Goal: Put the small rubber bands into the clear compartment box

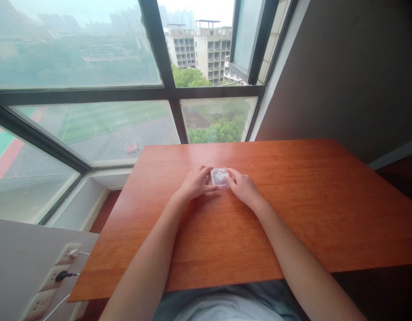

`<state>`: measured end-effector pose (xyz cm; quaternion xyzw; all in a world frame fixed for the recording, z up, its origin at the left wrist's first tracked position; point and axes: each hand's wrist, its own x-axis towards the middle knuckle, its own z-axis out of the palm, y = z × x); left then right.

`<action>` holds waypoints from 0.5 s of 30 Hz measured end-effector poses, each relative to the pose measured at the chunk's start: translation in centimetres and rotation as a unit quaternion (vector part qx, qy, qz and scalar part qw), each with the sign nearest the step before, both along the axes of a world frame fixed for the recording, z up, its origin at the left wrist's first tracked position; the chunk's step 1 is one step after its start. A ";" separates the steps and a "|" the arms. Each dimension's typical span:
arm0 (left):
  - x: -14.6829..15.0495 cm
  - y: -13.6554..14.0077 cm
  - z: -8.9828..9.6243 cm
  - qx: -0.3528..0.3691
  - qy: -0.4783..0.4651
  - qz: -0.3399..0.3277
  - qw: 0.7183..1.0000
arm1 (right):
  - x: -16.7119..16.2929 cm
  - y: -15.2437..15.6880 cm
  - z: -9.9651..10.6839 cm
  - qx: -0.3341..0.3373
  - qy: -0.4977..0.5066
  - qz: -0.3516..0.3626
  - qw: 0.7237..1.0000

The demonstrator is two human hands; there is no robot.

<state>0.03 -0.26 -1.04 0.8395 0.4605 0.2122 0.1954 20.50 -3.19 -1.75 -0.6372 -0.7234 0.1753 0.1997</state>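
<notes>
A small, clear, square plastic box [220, 177] lies on the wooden table [293, 200], toward its far half. Pale contents show through its lid, too small to make out. My left hand [196, 183] curls around the box's left side, with the thumb along the near edge and the fingers at the far left corner. From the right, my right hand [243, 186] grips the box, its thumb over the right edge and the index finger at the far right corner. Some fingertips are hidden behind the box and the hands.
Beyond the table's far edge stand framed windows [172, 92], one pane swung outward at the upper right. A dark wall [343, 80] rises at the right. Wall sockets [54, 276] with plugs and cables sit low at the left, beside the table's left edge.
</notes>
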 end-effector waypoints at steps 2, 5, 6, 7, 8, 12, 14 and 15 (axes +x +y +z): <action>0.0 0.1 -0.1 0.002 0.004 0.002 1.000 | -0.1 -0.2 0.3 -0.005 -0.014 0.000 1.000; 0.0 0.2 -0.4 0.008 0.011 0.004 1.000 | -0.3 -0.4 0.6 -0.014 -0.036 -0.003 0.999; 0.0 0.2 -0.4 0.009 0.014 0.005 1.000 | -0.4 -0.4 0.8 -0.018 -0.044 -0.005 0.999; 0.0 0.2 -0.5 0.010 0.016 0.007 1.000 | -0.5 -0.5 0.8 -0.022 -0.052 -0.008 0.998; 0.0 0.3 -0.5 0.010 0.018 0.008 1.000 | -0.6 -0.5 0.9 -0.025 -0.063 -0.011 0.998; 0.1 0.4 -0.5 0.006 0.023 0.009 1.000 | -0.9 -0.6 1.2 -0.036 -0.102 -0.020 0.994; 0.1 0.4 -0.5 0.006 0.026 0.009 1.000 | -1.0 -0.6 1.4 -0.039 -0.110 -0.021 0.993; 0.1 0.3 -0.4 0.007 0.028 0.010 1.000 | -1.0 -0.6 1.4 -0.041 -0.112 -0.021 0.993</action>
